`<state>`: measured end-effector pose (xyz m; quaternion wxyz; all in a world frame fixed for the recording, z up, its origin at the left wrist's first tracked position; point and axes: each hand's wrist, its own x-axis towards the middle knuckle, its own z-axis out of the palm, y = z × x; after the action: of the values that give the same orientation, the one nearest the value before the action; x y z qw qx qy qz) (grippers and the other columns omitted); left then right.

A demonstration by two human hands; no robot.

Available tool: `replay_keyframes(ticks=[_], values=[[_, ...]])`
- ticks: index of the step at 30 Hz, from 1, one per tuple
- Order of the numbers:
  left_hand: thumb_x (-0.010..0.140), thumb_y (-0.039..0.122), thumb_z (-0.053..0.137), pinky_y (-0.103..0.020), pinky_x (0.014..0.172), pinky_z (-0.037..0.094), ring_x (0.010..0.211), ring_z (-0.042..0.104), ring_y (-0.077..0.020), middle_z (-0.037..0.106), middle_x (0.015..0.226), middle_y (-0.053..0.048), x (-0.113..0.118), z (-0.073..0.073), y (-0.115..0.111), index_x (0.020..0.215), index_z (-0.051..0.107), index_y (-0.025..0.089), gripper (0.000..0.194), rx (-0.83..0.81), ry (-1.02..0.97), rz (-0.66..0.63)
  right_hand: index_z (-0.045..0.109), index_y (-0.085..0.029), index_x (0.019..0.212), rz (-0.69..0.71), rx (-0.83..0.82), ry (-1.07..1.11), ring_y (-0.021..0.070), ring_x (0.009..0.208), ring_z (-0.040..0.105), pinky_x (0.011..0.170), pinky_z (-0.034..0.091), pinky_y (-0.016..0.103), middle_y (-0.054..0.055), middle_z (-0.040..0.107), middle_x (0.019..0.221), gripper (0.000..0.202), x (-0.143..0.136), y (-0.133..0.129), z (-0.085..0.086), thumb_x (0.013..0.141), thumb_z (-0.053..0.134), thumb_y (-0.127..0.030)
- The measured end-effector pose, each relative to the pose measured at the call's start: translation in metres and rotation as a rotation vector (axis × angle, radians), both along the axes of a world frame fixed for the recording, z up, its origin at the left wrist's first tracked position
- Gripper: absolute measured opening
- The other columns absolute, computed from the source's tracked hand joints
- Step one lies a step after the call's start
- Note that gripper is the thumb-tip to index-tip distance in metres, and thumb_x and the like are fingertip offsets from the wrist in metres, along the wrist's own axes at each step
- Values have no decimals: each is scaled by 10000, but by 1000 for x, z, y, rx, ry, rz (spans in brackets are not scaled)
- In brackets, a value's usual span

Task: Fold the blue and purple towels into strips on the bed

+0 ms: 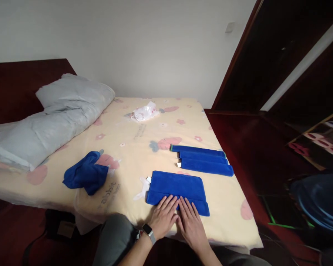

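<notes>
My left grip (163, 218) and right grip (191, 223) lie flat, unclenched, on the near blue cloth (177, 183); the far folded cloth (204, 160) sits rightward on the bed (230, 210).

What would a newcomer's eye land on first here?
Probably the bright blue cloth under the left hand and right hand, at the bed's near edge. Folded blue fabric lies beyond it to the right, and a crumpled blue cloth sits to the left. Grey bedding is heaped by the headboard.

a pale wall (155, 48) rises behind a bed (130, 151) with a dark headboard (16, 81), beside reddish flooring (231, 135).
</notes>
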<state>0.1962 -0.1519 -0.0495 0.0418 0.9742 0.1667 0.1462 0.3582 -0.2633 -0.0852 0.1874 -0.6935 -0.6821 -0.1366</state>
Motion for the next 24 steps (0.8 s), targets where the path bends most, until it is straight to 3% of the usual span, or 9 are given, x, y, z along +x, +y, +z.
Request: replay_keyframes(ticks=[6, 10, 14, 18, 22, 24], values=[[1071, 414, 327, -409, 1223, 287, 1504, 272, -187, 279, 1639, -3, -16, -4, 29, 1604, 141, 265, 584, -98, 121, 9, 206, -152, 1590, -9, -48, -2, 246, 1452, 357, 1188, 254, 414, 76, 381, 1578, 666, 15, 0, -11, 1002, 443, -352], [1076, 429, 293, -422, 1231, 269, 1508, 261, -187, 260, 1643, -5, -38, -10, 47, 1610, 53, 277, 604, -175, 140, 60, 184, -150, 1595, -11, -36, -3, 249, 1441, 378, 1179, 275, 406, 83, 393, 1571, 698, 34, -11, -17, 997, 458, -382], [1075, 433, 286, -422, 1242, 236, 1518, 226, -188, 221, 1654, -15, -54, -21, 52, 1609, 22, 279, 616, -207, 144, 64, 173, -139, 1596, -46, -12, -28, 256, 1420, 411, 1169, 301, 416, 95, 428, 1550, 721, 44, -20, -25, 1001, 449, -438], [1063, 440, 327, -410, 1248, 215, 1519, 219, -175, 241, 1649, -21, -68, -29, 62, 1607, 96, 278, 613, -206, 126, 60, 261, -137, 1575, -45, -17, -63, 259, 1401, 439, 1149, 346, 424, 107, 442, 1539, 674, 58, -29, -32, 1013, 399, -484], [1047, 445, 344, -430, 1204, 313, 1455, 379, -211, 443, 1557, -76, -100, -22, 78, 1561, 316, 234, 556, -199, 100, 226, 396, -154, 1521, -36, -128, -39, 265, 1390, 459, 1115, 417, 431, 114, 448, 1531, 632, 85, -47, -28, 1013, 357, -527], [1058, 397, 279, -458, 1162, 378, 1438, 409, -243, 474, 1528, -133, -118, -15, 76, 1553, 334, 170, 547, -169, 38, 337, 418, -162, 1512, -98, -135, 27, 279, 1389, 459, 1108, 439, 454, 117, 456, 1525, 631, 94, -59, -21, 1012, 334, -538]])
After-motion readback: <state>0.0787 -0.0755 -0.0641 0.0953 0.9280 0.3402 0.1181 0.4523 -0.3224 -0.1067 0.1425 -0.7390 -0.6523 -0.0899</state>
